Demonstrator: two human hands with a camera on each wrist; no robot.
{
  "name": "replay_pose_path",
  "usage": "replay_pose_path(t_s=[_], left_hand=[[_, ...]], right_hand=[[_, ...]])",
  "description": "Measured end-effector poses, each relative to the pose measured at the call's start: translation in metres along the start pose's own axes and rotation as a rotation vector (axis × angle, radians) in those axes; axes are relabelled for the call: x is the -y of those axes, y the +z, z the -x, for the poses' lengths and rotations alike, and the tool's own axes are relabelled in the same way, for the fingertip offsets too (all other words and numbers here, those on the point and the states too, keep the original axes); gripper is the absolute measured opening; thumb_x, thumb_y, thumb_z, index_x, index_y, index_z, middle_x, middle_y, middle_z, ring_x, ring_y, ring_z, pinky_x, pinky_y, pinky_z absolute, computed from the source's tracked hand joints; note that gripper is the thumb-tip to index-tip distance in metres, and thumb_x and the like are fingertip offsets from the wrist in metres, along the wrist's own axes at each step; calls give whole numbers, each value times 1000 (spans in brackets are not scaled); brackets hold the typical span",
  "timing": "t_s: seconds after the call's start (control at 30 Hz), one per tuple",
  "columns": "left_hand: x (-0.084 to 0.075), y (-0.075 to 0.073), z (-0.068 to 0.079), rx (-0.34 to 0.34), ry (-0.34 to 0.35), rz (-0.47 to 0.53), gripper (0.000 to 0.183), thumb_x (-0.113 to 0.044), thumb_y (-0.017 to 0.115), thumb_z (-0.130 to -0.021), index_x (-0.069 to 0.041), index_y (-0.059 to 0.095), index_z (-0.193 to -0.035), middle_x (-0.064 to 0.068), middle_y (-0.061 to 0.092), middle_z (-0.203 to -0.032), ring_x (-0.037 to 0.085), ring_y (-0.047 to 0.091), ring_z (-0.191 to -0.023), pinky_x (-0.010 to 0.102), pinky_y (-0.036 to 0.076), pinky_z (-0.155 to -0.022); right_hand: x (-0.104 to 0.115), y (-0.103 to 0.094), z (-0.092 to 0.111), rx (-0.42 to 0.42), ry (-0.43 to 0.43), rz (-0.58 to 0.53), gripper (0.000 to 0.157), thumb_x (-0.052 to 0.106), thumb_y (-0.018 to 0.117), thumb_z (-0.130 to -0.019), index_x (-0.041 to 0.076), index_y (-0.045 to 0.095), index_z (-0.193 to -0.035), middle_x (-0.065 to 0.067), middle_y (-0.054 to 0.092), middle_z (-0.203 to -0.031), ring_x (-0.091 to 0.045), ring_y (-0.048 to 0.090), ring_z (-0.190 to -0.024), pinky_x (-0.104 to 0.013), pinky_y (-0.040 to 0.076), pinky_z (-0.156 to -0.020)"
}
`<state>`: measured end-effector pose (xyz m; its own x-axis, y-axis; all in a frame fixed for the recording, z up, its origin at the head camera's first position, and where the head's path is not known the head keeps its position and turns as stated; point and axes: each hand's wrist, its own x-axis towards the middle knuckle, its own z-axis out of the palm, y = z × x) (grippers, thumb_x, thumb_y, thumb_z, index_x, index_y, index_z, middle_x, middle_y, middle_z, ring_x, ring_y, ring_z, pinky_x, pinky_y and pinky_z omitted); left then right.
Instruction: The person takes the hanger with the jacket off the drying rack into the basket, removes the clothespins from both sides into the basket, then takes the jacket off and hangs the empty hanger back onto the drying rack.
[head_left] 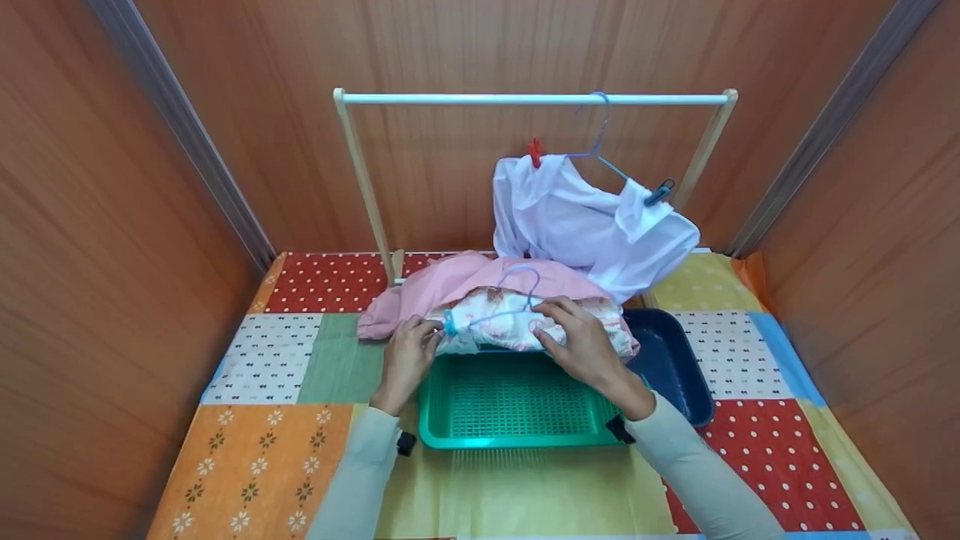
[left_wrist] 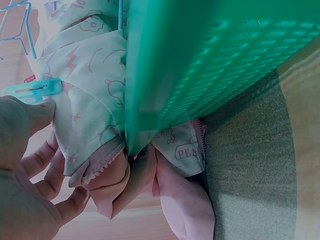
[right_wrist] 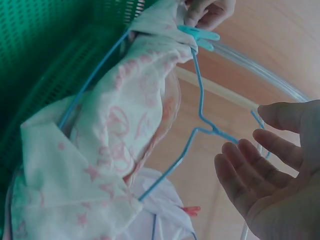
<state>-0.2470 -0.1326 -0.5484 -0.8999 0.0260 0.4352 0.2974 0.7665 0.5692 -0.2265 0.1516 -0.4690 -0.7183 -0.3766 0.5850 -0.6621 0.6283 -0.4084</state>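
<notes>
A white garment with pink print (head_left: pixel 502 321) lies over the far rim of the green basket (head_left: pixel 517 442), draped on a thin blue wire hanger (right_wrist: pixel 201 100). A turquoise clothespin (left_wrist: pixel 37 90) is clipped at its left shoulder, by the hanger wire. My left hand (head_left: pixel 411 351) pinches the cloth edge there, thumb right beside the clothespin. My right hand (right_wrist: pixel 280 175) is held with fingers loosely extended near the hanger's neck and hook, holding nothing. Pink cloth (head_left: pixel 465 277) lies bunched behind the printed garment.
Behind stands a rack with a white rail (head_left: pixel 465 99). From it hangs a white shirt (head_left: pixel 570 202) on another hanger, with a red clothespin (head_left: pixel 534 152) and a dark clothespin (head_left: pixel 660 192). A navy tray (head_left: pixel 690 375) sits right of the basket. Wooden panels surround the patchwork cloth (head_left: pixel 255 457).
</notes>
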Motion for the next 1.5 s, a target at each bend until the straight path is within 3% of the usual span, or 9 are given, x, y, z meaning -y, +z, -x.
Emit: replay_pose_path(t_s=[0.43,0.73,1.2,1.5], left_hand=[[0,-2,-1,19,-18,7,11,-18,65,-87,-17,72,-95,0,63,-88,17,57,-84,33,51,-74],[0,-2,-1,17,-16,-27,10,-18,66,-87,-17,72,-94,1,63,-87,19,57,-83,36,50,-74],[0,-2,0,21,-12,-50,10,-17,66,-87,-16,72,-95,1,63,-87,20,58,-84,35,51,-73],[0,1,-2,0,2,-48,10,-19,64,-88,-17,72,-95,0,63,-87,19,59,-84,35,51,-73]], right_hand=[[23,40,-21,154,-40,-73,31,26,62,-89,19,61,-119,2,61,-116,-16,63,-102,-31,52,-87],[29,63,-39,160,-81,-5,34,18,68,-84,16,61,-118,1,62,-118,-15,61,-107,-34,52,-89],[32,87,-67,337,-9,89,41,33,65,-87,14,60,-122,-3,64,-120,-19,59,-113,-39,47,-98],[35,93,-77,395,26,116,41,34,66,-86,18,59,-123,-1,65,-120,-17,60,-112,-38,48,-97]])
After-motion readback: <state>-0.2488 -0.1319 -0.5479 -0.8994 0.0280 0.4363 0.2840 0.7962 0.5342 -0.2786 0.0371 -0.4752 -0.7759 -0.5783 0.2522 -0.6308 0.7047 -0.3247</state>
